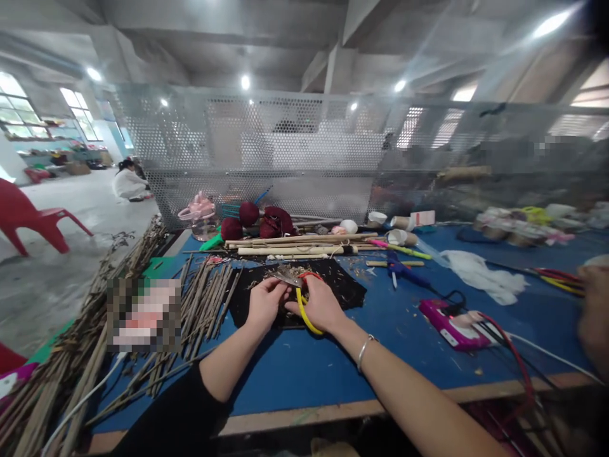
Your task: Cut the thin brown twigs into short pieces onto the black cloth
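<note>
Scissors (288,277) with one yellow loop and red on the handle are gripped in my right hand (321,304). Their metal blades point left, over the fingers of my left hand (264,302). Those fingers are pinched together just under the blades; whatever small thing they hold is too hidden to name. Beneath both hands lies a black cloth (347,293) strewn with small brown clippings. Left of it, cut brown sticks (203,298) lie in a loose row on the blue table (285,387).
Long dry stalks (78,349) are heaped along the left edge. Behind the cloth lie pale rods (295,250) and dark red yarn balls (248,214). A blue glue gun (404,271) and a purple power strip (451,325) are at right, with trailing cords. A co-worker's hand (594,311) shows far right.
</note>
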Available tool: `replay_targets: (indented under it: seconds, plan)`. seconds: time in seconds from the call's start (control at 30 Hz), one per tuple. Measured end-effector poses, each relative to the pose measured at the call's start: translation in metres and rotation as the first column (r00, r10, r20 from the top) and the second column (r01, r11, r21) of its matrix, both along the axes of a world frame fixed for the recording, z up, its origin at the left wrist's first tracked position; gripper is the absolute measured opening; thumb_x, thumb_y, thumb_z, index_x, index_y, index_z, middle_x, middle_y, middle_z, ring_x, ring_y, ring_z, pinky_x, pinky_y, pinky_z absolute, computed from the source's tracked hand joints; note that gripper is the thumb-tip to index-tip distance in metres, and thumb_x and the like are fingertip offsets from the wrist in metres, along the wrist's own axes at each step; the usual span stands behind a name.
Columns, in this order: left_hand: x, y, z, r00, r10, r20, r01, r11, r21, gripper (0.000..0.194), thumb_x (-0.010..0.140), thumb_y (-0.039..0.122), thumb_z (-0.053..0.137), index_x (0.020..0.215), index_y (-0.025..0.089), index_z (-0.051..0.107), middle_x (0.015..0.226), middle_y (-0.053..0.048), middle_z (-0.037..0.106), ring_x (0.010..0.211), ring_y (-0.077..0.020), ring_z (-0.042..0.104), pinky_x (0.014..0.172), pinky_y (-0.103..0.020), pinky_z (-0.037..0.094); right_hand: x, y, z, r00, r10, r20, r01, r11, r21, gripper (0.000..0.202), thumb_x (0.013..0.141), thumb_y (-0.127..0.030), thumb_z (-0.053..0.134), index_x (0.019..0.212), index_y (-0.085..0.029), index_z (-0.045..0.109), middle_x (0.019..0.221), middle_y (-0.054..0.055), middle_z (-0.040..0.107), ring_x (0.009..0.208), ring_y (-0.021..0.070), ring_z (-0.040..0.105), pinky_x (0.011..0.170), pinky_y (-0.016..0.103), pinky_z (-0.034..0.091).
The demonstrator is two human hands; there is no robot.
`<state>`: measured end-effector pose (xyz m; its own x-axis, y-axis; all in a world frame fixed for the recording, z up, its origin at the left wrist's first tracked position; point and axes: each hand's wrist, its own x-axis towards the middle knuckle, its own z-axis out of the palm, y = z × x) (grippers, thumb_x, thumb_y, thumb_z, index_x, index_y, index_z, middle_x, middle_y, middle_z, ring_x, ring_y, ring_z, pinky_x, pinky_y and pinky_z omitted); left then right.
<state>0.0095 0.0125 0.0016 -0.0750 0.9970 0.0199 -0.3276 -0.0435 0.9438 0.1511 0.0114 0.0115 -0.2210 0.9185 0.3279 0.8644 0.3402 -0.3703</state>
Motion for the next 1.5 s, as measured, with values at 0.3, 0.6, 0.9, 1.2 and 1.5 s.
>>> replay_targets:
  seconds: [0.3,0.6,0.9,1.2,1.5]
  plan:
    - [-0.0021,-0.0023,0.0026,0.995,0.048,-0.085,-0.042,0.996,0.077,0.021,0.064,0.028,0.064,0.077,0.012,0.067,0.064,-0.003,0.065,0.054,-0.0090,0.054,0.053,-0.019,0.042,-0.0008,-0.0034,-0.0025,0.999,-0.037,0.024,0.039,0.992,-0.118,0.039,0.070,-0.051,0.057,0.090,-0.020,0.045,0.080,0.003,0.061,0.070,0.0171,0.057,0.057,0.024,0.034]
    - [-0.0018,0.0007,-0.0010,0.998,0.051,0.037,-0.051,0.999,-0.009,0.028,0.059,0.031,0.070,0.078,0.011,0.065,0.063,-0.001,0.061,0.054,-0.0073,0.055,0.055,-0.019,0.045,0.0027,-0.0004,-0.0058,0.992,-0.105,0.073,0.115,0.984,-0.139,0.040,0.074,-0.059,0.047,0.080,-0.020,0.049,0.071,0.003,0.061,0.063,0.0160,0.057,0.052,0.023,0.031]
    - [-0.0016,0.0029,0.0005,0.988,0.064,0.141,-0.051,0.995,-0.089,0.026,0.059,0.029,0.070,0.075,0.010,0.062,0.064,-0.001,0.060,0.056,-0.0058,0.055,0.053,-0.016,0.047,0.0033,-0.0025,-0.0012,0.983,-0.112,0.148,0.131,0.983,-0.130,0.047,0.067,-0.061,0.054,0.089,-0.020,0.049,0.082,0.004,0.063,0.077,0.0206,0.060,0.061,0.026,0.035]
    - [0.0007,-0.0006,0.0031,0.992,0.008,0.124,0.005,0.995,-0.103,0.027,0.057,0.031,0.072,0.072,0.012,0.060,0.066,-0.002,0.061,0.056,-0.0069,0.056,0.052,-0.016,0.047,0.0009,-0.0070,0.0024,0.991,-0.083,0.103,0.096,0.987,-0.129,0.044,0.070,-0.061,0.050,0.088,-0.021,0.048,0.080,0.004,0.063,0.076,0.0202,0.060,0.060,0.025,0.033]
    - [0.0019,-0.0016,-0.0030,0.992,-0.061,0.115,0.069,0.995,-0.072,0.034,0.060,0.039,0.069,0.080,0.011,0.064,0.077,-0.007,0.064,0.062,-0.0107,0.057,0.050,-0.018,0.046,0.0004,-0.0050,-0.0031,0.998,-0.061,0.030,0.064,0.989,-0.132,0.039,0.072,-0.058,0.051,0.086,-0.022,0.050,0.078,0.002,0.062,0.068,0.0161,0.058,0.054,0.023,0.031]
